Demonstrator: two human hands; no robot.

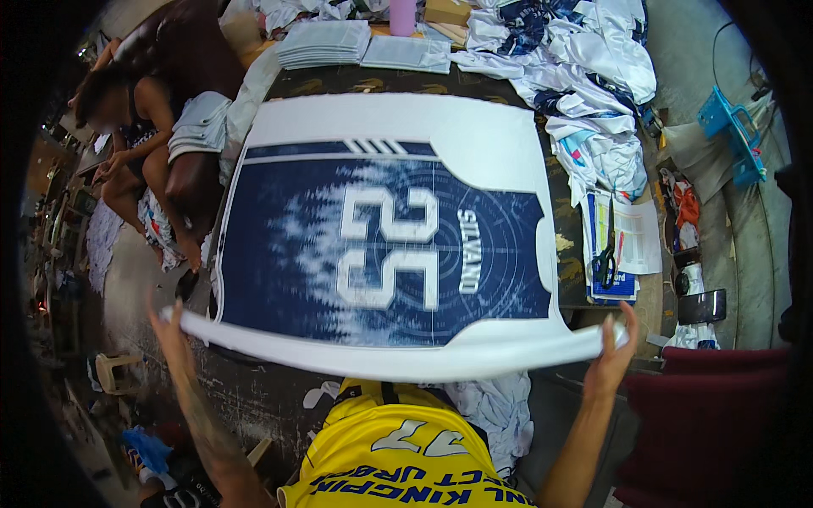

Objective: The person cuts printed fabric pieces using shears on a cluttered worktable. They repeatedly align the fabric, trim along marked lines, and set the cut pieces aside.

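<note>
Over the dark surface [574, 222], a navy-and-white fabric panel [406, 245] was spread, its blurred near edge apparently pinched to limit slack by left-hand fingers [178, 311] and right-hand fingers [608, 332] at opposite ends.

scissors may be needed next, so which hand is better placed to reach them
Probably the right hand: it holds the near right corner of the printed fabric, close to the scissors. The left hand holds the opposite end.

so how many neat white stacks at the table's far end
2: the taller white rectangular stack at left, the lower white rectangular stack to its right. More could be hidden under the loose white-and-navy fabric.
</note>
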